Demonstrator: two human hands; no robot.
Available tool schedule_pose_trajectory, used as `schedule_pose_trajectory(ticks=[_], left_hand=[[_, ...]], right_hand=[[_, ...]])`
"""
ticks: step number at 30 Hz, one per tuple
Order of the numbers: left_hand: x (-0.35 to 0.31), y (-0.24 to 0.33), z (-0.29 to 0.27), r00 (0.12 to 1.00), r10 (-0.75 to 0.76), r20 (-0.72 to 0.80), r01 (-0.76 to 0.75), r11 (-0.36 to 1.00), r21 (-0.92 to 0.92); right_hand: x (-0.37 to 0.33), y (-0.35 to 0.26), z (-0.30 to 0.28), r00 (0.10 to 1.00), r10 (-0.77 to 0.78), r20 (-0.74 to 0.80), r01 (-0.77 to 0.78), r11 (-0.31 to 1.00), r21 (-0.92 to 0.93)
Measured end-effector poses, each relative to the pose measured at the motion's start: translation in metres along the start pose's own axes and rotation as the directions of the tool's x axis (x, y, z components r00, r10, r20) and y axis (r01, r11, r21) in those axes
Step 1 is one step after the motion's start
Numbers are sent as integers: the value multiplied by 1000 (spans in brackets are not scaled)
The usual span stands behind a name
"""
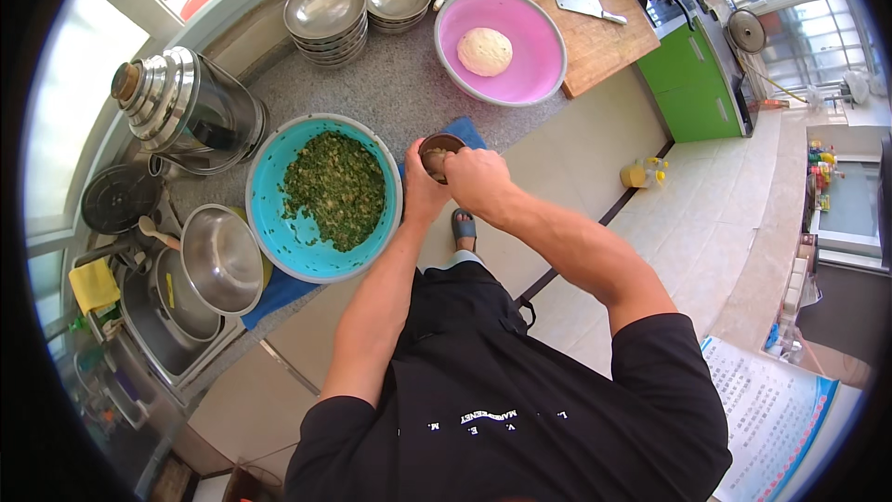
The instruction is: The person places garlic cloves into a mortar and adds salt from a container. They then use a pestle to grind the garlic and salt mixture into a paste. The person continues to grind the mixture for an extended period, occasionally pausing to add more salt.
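My left hand is wrapped round a small brown bowl in front of my body, at the counter's edge. My right hand is closed, its fingertips down in the bowl's mouth; what they hold, if anything, is hidden. Just left of my hands stands a turquoise basin with a chopped green mixture heaped in it. Farther off, a pink basin holds a round lump of pale dough.
A cleaver lies on a wooden board at the back right. Stacked metal bowls line the back. At left are a steel pot, a metal bowl and a sink. A blue cloth hangs over the counter's edge.
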State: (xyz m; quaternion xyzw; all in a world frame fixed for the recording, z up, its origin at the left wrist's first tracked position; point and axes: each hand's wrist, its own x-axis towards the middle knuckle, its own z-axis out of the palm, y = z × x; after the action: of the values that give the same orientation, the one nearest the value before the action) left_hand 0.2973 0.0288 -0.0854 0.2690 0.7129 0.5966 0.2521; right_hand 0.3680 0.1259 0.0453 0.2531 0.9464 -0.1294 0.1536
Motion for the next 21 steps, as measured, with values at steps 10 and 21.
schedule_pose_trajectory(ticks=[10, 21], left_hand=[[2, -8, 0, 999, 38, 36, -39, 998, 45], [2, -2, -1, 999, -4, 43, 1, 998, 63]], right_hand=[[5, 36, -7, 944, 328, -34, -300, 899, 318], [11, 4, -38, 941, -236, 245, 310, 891, -332]])
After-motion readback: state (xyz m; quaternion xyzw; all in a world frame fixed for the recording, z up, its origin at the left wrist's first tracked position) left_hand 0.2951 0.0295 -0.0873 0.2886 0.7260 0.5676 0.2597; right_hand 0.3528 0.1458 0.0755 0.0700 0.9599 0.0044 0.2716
